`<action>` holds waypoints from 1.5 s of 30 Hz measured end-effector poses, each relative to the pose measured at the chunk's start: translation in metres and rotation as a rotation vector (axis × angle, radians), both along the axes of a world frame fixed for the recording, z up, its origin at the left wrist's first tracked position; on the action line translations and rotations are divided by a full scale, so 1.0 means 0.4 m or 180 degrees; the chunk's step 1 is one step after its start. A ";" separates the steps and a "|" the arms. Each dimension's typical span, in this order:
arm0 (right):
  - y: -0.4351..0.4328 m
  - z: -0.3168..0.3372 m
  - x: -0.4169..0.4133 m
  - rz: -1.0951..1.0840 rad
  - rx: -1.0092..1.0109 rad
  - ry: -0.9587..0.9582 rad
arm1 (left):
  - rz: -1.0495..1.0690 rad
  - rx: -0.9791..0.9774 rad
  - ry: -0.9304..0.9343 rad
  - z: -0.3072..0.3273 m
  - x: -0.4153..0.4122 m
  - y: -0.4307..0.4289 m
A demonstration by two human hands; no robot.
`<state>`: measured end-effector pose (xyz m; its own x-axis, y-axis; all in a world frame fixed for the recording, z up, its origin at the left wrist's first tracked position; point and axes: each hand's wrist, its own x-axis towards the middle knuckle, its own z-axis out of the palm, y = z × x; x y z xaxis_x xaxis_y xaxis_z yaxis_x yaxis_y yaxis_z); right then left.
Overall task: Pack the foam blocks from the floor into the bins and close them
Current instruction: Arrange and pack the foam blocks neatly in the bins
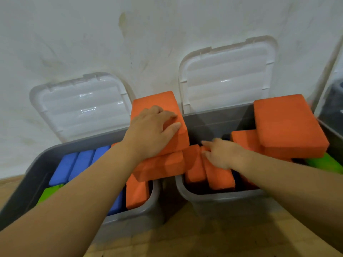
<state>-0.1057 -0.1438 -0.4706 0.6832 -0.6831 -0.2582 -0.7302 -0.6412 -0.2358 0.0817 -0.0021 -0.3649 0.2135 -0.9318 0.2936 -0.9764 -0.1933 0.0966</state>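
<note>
Two grey bins stand open against the wall, the left bin (141, 212) and the right bin (222, 196). My left hand (152, 132) lies flat, fingers spread, on an orange foam block (157, 102) stacked on another orange block (161, 166) that bridges the gap between the bins. My right hand (222, 154) touches, with straight fingers, the upright orange blocks (219, 177) in the right bin. A large orange block (285, 123) lies tilted on top at that bin's right side. Blue blocks (74, 166) and a green block (49, 191) fill the left bin.
Both translucent white lids, the left lid (83, 106) and the right lid (226, 71), lean back on the stained white wall. A green block (323, 162) shows in the right bin's right corner. Another dark container (334, 108) sits at the far right. The floor is wood.
</note>
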 end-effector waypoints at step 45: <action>-0.046 0.162 -0.024 -0.0405 -0.1046 -0.2718 | 0.0903 0.0982 0.0216 -0.122 0.005 -0.026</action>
